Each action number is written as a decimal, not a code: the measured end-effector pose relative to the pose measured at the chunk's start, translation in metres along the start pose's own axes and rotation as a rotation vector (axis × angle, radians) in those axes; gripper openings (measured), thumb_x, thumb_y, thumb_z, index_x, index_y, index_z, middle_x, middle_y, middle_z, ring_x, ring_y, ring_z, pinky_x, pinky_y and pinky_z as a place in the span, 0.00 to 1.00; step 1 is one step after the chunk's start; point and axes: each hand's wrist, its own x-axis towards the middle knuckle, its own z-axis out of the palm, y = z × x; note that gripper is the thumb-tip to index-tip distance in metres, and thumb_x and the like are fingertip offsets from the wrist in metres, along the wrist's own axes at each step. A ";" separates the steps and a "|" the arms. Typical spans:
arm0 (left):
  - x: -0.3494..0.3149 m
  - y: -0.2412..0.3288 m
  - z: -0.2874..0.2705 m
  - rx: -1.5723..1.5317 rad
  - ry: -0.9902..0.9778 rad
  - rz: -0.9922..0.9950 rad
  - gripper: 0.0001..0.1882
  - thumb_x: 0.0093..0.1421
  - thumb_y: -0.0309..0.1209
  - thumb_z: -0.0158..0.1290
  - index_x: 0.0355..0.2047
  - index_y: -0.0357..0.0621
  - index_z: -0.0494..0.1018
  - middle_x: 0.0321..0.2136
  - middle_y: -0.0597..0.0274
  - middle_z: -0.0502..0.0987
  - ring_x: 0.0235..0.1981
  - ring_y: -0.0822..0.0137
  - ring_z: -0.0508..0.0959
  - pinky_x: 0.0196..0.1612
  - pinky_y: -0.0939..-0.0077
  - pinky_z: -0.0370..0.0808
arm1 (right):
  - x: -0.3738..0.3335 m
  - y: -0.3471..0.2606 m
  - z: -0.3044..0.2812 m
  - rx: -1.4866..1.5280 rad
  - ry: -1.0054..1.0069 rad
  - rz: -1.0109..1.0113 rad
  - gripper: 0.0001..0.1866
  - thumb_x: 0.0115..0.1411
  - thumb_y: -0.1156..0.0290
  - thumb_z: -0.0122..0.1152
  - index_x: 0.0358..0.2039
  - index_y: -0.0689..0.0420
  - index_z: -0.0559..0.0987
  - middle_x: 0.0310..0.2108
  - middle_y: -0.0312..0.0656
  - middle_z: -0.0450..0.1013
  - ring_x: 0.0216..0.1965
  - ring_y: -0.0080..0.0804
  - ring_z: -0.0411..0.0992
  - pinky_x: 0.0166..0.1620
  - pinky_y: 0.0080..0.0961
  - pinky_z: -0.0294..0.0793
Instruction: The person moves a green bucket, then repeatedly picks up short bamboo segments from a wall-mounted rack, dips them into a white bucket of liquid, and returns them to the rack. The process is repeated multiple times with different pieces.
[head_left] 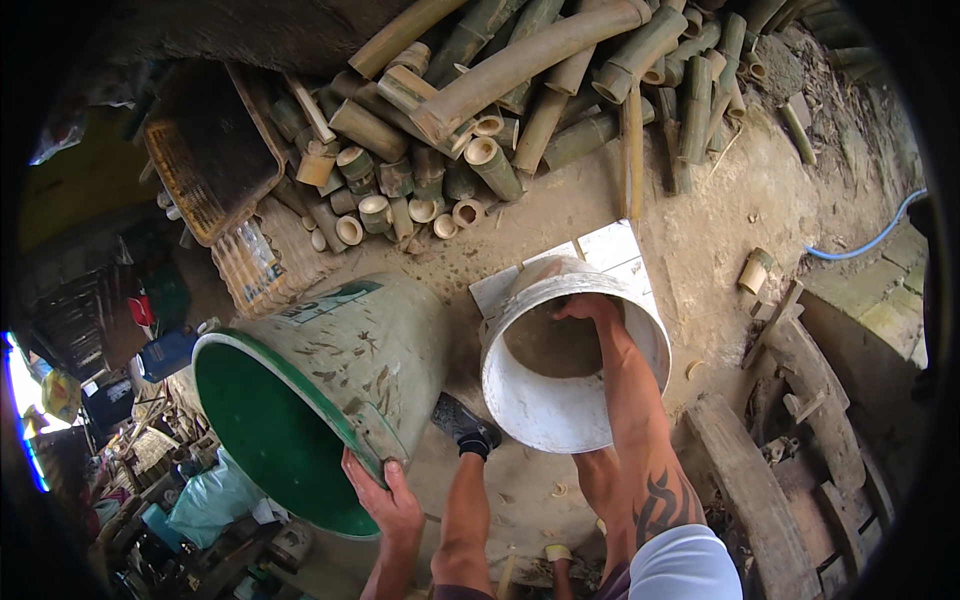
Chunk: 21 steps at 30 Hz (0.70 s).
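A large tapered bin (370,345), scuffed off-white outside and green inside, leans with its mouth toward me on the left. My left hand (385,500) grips its near rim, thumb on the outer wall and fingers over the edge. To the right stands a white bucket (545,420) with brownish, murky content or bottom (550,345). Deep inside it, my right hand (582,307) is near the far wall with its fingers curled; whatever they hold is hidden. White flat boards (613,250) lie behind the bucket.
Cut bamboo sections (490,165) are piled along the far side. A yellowish crate (215,150) stands at far left. Curved wooden pieces (745,490) lie at right, near a blue hose (870,245). A plastic bag (215,500) sits among clutter at lower left.
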 end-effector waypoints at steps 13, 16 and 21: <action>-0.001 -0.001 0.000 -0.024 -0.006 -0.013 0.31 0.69 0.35 0.48 0.63 0.21 0.58 0.57 0.30 0.65 0.58 0.33 0.67 0.61 0.47 0.63 | 0.022 0.006 -0.004 0.040 -0.106 -0.117 0.40 0.37 0.62 0.81 0.56 0.43 0.80 0.59 0.41 0.74 0.63 0.44 0.68 0.65 0.41 0.67; 0.000 0.000 0.000 -0.072 0.006 0.007 0.31 0.69 0.36 0.48 0.62 0.21 0.59 0.57 0.29 0.65 0.58 0.32 0.67 0.61 0.47 0.64 | 0.023 0.000 0.007 -0.078 0.249 -0.107 0.27 0.45 0.68 0.73 0.50 0.47 0.83 0.51 0.45 0.78 0.57 0.47 0.73 0.60 0.41 0.72; 0.000 0.003 -0.001 -0.091 0.014 0.006 0.30 0.70 0.39 0.49 0.61 0.24 0.60 0.59 0.29 0.64 0.58 0.32 0.67 0.60 0.47 0.65 | -0.010 -0.048 -0.004 -0.217 0.067 -0.017 0.24 0.52 0.66 0.68 0.51 0.57 0.80 0.51 0.56 0.77 0.56 0.50 0.74 0.58 0.44 0.73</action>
